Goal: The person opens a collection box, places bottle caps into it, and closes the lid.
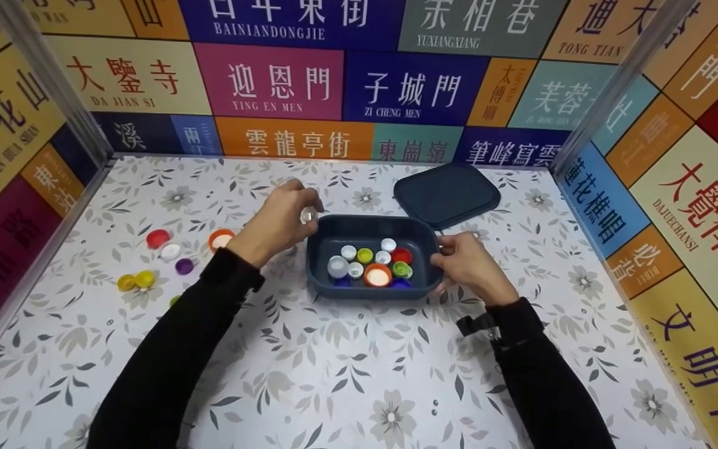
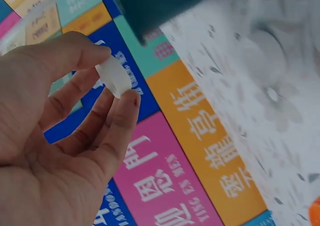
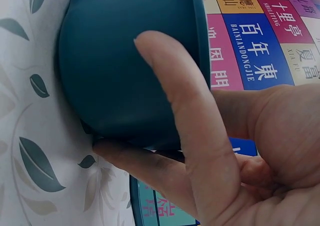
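Between thumb and fingertips my left hand [image 1: 281, 218] pinches a small white bottle cap [image 2: 114, 77], held up beside the left rim of the dark blue box [image 1: 359, 292]. In the box lie several bottle caps: white, red, green, blue and an orange one [image 1: 378, 275] with a pale inside. My right hand [image 1: 468, 265] grips the box's right end, where the right wrist view shows fingers spread along the outer wall [image 3: 125, 86] and one fingertip low near the table.
Loose caps lie on the table at left: a red cap [image 1: 157, 238], a white cap [image 1: 171, 251], a purple cap [image 1: 184, 266], two yellow caps [image 1: 144, 279] and an orange cap [image 1: 220, 239]. A dark blue lid [image 1: 447, 194] lies behind the box. Printed panels wall the back and sides.
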`<state>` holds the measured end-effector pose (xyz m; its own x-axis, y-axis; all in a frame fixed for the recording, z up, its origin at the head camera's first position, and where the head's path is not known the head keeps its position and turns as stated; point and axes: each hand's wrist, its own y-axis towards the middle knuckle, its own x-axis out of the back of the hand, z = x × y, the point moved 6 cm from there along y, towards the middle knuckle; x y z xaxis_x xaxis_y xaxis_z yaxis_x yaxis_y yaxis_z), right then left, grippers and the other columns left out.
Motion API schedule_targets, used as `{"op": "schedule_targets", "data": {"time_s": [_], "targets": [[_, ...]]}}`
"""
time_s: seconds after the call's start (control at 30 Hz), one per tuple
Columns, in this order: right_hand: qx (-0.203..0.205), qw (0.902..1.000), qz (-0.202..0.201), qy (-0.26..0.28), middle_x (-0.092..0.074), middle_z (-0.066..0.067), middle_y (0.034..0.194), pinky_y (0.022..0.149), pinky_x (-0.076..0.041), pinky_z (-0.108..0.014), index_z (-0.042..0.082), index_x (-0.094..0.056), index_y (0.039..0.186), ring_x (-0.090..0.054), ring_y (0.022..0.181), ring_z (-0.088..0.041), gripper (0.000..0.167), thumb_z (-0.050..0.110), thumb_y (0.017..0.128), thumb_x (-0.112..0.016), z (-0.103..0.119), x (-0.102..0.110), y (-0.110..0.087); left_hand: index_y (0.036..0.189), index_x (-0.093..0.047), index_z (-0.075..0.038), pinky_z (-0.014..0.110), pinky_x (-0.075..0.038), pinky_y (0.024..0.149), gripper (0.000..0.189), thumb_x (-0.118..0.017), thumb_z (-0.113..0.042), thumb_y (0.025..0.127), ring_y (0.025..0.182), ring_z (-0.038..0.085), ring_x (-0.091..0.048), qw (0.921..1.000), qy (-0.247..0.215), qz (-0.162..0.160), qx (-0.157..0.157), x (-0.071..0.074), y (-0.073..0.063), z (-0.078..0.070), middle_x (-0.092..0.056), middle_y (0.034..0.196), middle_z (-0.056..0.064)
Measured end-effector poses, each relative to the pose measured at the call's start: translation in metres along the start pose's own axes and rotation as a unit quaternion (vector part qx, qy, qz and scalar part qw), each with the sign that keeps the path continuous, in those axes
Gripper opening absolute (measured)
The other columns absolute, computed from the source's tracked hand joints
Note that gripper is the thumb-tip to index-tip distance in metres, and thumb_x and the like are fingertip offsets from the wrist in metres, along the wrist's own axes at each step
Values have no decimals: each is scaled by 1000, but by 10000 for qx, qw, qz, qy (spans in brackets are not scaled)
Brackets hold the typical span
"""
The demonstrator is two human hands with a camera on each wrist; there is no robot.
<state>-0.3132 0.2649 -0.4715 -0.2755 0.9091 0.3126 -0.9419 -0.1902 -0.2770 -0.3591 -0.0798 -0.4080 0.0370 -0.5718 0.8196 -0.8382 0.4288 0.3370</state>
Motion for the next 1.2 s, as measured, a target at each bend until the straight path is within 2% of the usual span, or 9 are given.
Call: {"op": "schedule_targets", "data": {"time_s": [0.23,0.4,0.57,0.77,0.97,1.2], "targets": [[-8,10000,35,-42,-76,-41,135,65,-72,-36,-13,-61,159,-84,70,-21,50,-2,111,-57,0,-1,0,116,-85,-2,50,-68,98,22,-82,-1,94,107,38,-73,9978,221,486,-400,-19,1,-24,-73,116,21],[-38,10000,75,18,-77,-40,135,65,-72,-35,-11,-61,160,-85,70,-23,52,-2,110,-57,-1,0,1,121,-86,-4,49,-69,102,25,-85,-3,96,113,37,-76,9945,333,926,-349,-34,0,-30,-74,121,19],[-69,10000,37,-5,-78,-39,131,64,-72,-35,-10,-61,161,-85,71,-23,53,-2,110,-58,-2,1,1,120,-87,-7,51,-70,101,23,-88,-6,97,116,39,-77,9897,673,1204,-388,-47,1,-31,-75,124,19],[-101,9999,15,-37,-77,-40,134,65,-72,-36,-8,-61,162,-87,75,-27,53,-2,110,-58,-2,0,2,125,-87,-8,51,-69,103,26,-87,-8,100,116,38,-79,9828,1000,1545,-173,-56,0,-30,-77,127,19],[-137,9999,-20,-78,-77,-41,135,65,-72,-35,-7,-61,163,-85,72,-24,54,-2,109,-58,-2,1,2,127,-86,-7,52,-69,104,28,-86,-5,99,117,39,-79,9798,1079,1677,-128,-60,1,-30,-77,128,20],[-114,9999,-20,-104,-77,-40,134,65,-72,-35,-7,-62,161,-85,72,-22,53,-3,109,-58,-2,2,1,126,-85,-6,51,-70,102,28,-86,-4,98,113,39,-79,9806,1068,1632,-170,-60,2,-32,-77,125,21]]}}
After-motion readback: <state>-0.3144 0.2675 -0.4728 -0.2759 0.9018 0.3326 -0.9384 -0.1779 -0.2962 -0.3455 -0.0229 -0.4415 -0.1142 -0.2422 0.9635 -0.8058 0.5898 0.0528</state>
